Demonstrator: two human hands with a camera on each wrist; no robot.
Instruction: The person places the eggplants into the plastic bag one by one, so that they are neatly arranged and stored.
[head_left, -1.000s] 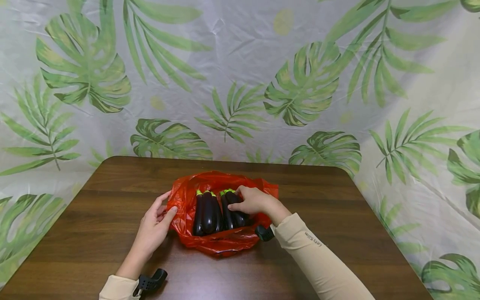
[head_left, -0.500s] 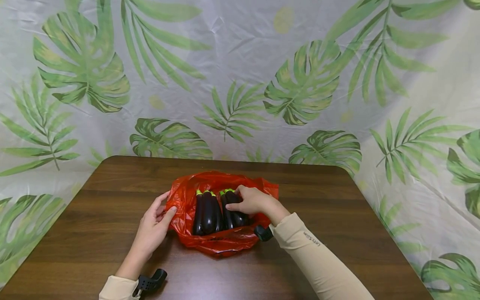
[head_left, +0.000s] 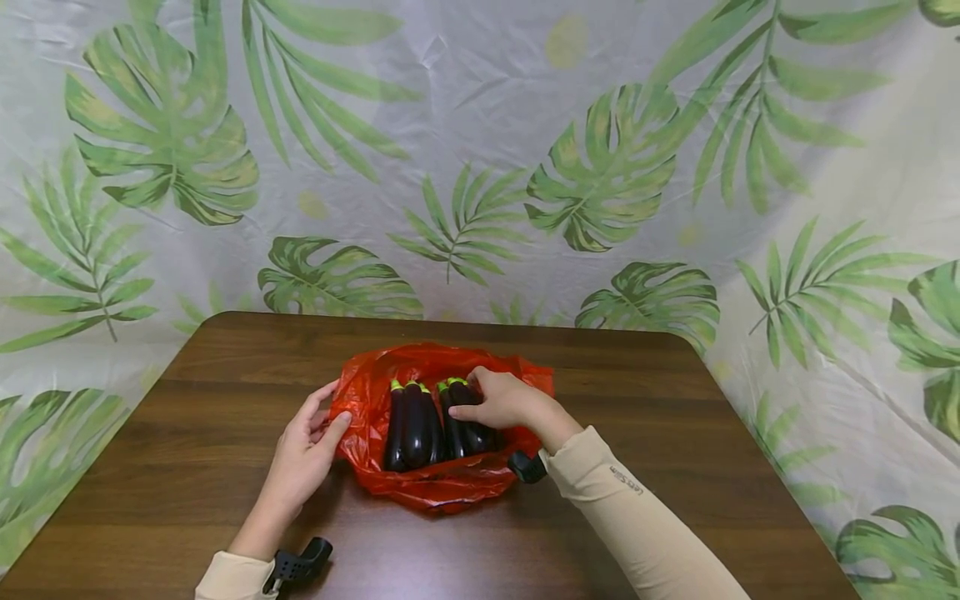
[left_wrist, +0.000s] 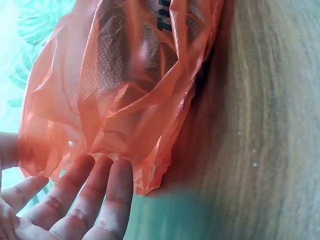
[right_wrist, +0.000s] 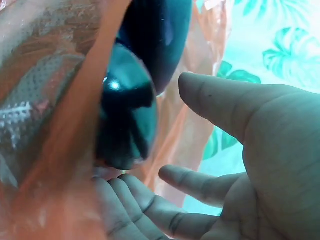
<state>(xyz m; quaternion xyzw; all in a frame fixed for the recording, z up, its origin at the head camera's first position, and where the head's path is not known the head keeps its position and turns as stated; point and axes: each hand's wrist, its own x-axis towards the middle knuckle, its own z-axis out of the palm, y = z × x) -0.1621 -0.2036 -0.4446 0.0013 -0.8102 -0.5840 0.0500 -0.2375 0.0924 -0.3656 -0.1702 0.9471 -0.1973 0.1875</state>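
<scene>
Glossy dark eggplants (head_left: pixel 418 429) with green caps lie side by side in an open red plastic bag (head_left: pixel 427 497) on the table. They form two groups with a small gap between. My left hand (head_left: pixel 303 450) is at the bag's left side, its thumb in front and fingertips right at the thin plastic; in the left wrist view the fingers (left_wrist: pixel 82 190) are loosely extended. My right hand (head_left: pixel 506 404) reaches into the bag over the right-hand eggplants. In the right wrist view its thumb (right_wrist: pixel 215 95) and fingers are spread beside a rounded eggplant end (right_wrist: pixel 130 120).
The brown wooden table (head_left: pixel 660 467) extends around the bag on all sides. A leaf-patterned curtain (head_left: pixel 480 100) hangs behind it. Black wrist devices, such as the one at the left cuff (head_left: pixel 300 567), sit close above the tabletop.
</scene>
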